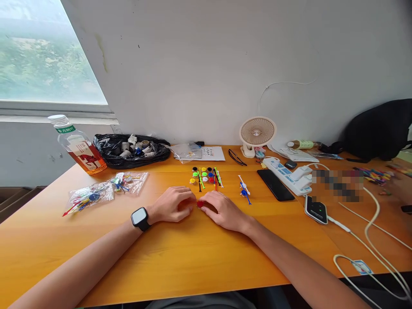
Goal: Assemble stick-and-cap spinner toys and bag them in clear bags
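Observation:
My left hand (175,205) and my right hand (222,210) rest on the orange table (193,257), fingertips meeting in a pinch around a small red plastic piece (200,204). A smartwatch (140,218) is on my left wrist. Just beyond the hands lie several small coloured round pieces and thin coloured sticks (206,176). A blue and white stick assembly (244,190) lies to the right of my right hand.
Clear bags of coloured parts (106,191) lie at left, with a tea bottle (79,146) and a black bag (131,150) behind. A fan (256,134), glasses (237,157), phone (275,184), power strip (289,176) and white cables (370,240) fill the right.

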Available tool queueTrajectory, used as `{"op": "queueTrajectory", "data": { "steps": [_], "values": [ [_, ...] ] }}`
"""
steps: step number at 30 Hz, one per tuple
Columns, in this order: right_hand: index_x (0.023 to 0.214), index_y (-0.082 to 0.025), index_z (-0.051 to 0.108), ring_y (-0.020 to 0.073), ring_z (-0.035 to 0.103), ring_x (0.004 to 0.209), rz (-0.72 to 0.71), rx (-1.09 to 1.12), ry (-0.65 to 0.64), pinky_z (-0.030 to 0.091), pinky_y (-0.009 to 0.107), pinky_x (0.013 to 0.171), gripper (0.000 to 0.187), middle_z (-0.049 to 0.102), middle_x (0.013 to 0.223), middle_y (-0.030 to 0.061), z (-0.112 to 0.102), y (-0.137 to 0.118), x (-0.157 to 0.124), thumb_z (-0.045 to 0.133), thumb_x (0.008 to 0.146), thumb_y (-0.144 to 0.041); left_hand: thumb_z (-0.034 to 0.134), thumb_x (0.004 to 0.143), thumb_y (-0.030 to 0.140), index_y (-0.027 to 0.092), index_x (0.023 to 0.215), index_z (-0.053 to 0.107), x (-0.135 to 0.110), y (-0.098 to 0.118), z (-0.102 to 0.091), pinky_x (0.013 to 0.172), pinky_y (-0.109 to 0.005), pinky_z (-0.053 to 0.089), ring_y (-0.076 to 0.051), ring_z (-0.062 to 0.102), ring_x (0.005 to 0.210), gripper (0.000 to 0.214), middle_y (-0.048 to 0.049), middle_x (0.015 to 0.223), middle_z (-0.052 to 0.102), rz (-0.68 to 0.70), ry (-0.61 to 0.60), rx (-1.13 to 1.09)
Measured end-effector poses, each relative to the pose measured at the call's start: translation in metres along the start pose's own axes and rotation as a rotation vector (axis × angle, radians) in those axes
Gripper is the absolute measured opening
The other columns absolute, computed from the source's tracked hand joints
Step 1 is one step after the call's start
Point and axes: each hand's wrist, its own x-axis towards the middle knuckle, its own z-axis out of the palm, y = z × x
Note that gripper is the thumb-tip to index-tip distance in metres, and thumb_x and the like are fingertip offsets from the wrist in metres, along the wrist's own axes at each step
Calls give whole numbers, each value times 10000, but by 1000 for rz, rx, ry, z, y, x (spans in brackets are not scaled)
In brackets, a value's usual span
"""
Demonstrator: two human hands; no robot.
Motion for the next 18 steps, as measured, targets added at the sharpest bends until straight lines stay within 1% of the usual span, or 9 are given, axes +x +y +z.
{"op": "queueTrajectory", "data": {
  "steps": [2,4,8,11,13,16,18],
  "values": [
    [1143,-214,676,237,652,1019,11,1,12,503,386,951,134,733,1084,78,-1,0,0,583,1064,-267,609,913,207,226,998,701,0,-2,0,781,-310,511,-209,682,836,126,-59,933,728,-15,-8,13],
    [1090,-214,681,229,650,986,26,13,24,502,376,926,98,732,1051,69,-2,0,0,603,1048,-256,588,945,199,227,959,701,-1,-6,2,750,-295,497,-194,674,798,117,-50,897,724,-40,6,19],
    [1035,-210,697,209,651,914,105,116,40,505,349,861,71,729,983,52,-2,1,0,640,1010,-244,573,1029,271,233,1011,741,-1,-12,6,715,-271,487,-173,679,779,173,-42,898,744,-86,43,-2],
    [1054,-203,704,184,657,825,213,308,29,509,313,769,112,739,931,37,0,2,1,669,992,-290,545,1073,317,237,1076,764,-1,-13,8,707,-261,486,-163,678,795,233,-47,924,742,-102,69,-31],
    [1021,-199,690,169,647,775,268,425,25,501,296,719,146,736,899,27,1,3,1,689,980,-339,533,1086,330,225,1115,763,1,-11,8,723,-263,495,-164,664,814,255,-62,951,718,-113,119,-59],
    [975,-203,624,151,609,732,328,525,112,486,283,678,243,692,873,13,4,4,4,716,957,-427,491,1102,315,203,1184,747,2,-3,7,799,-286,523,-180,653,884,291,-90,1007,682,-109,176,-121],
    [1020,-209,597,149,600,747,347,601,174,494,285,688,305,666,890,10,4,6,6,713,953,-483,449,1112,282,205,1272,724,3,4,9,845,-303,530,-190,645,927,328,-99,1033,664,-77,166,-152]
  ]
}}
